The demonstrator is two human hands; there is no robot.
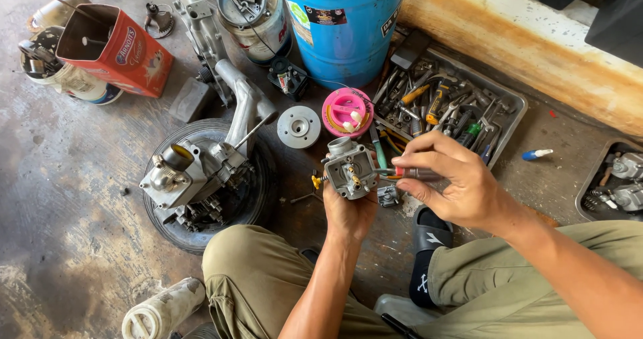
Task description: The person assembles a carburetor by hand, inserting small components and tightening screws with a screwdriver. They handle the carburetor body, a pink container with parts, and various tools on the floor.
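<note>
The right hand (455, 182) hides most of the screwdriver (416, 173) handle.

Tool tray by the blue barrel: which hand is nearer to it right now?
Right. The right hand, gripping a screwdriver, hovers just below the tool tray. The left hand holds the carburetor farther left.

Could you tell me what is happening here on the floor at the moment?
A person sits on the concrete floor with a small metal carburettor held up in the left hand. The right hand holds a screwdriver with its tip against the carburettor's side. An engine block rests on a tyre to the left, and a tray of tools lies beyond the hands, beside a blue barrel.
</note>
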